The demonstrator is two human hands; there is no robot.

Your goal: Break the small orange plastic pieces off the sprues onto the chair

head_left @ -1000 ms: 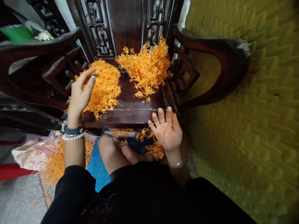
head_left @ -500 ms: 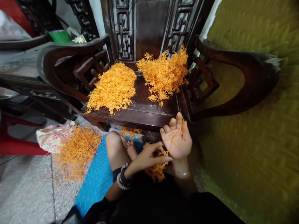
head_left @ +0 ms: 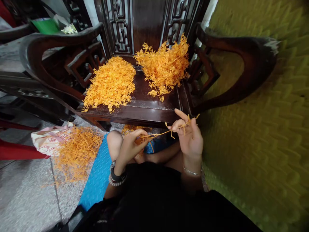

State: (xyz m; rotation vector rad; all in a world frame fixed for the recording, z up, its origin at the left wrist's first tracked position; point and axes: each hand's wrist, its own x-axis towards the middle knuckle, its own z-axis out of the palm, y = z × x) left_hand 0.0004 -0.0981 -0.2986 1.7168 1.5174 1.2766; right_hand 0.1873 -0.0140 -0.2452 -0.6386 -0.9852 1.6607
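A thin, branched orange strand (head_left: 160, 133) is stretched between my two hands above my crossed legs. My left hand (head_left: 130, 146) pinches its left end between thumb and fingers. At the other end, my right hand (head_left: 191, 140) has thumb and fingers closed on the branching tips, with one finger raised and some tips sticking out. Beyond my hands, a dense heap of small orange pieces (head_left: 111, 85) lies on the left of the dark wooden chair seat (head_left: 142, 95). To its right stands a taller, tangled bunch of orange strands (head_left: 166, 66).
Loose orange strands (head_left: 80, 151) spill on the tiled floor beside a printed cloth bag (head_left: 48, 141). A blue mat (head_left: 94, 183) lies under me. Curved chair arms (head_left: 256, 64) flank the seat, and a yellow-green textured surface (head_left: 253, 161) rises at the right.
My left hand has moved left, away from my right hand, drawing the strand out between them. My right hand, earlier palm-up with strands across it, has closed its fingers on the tips.
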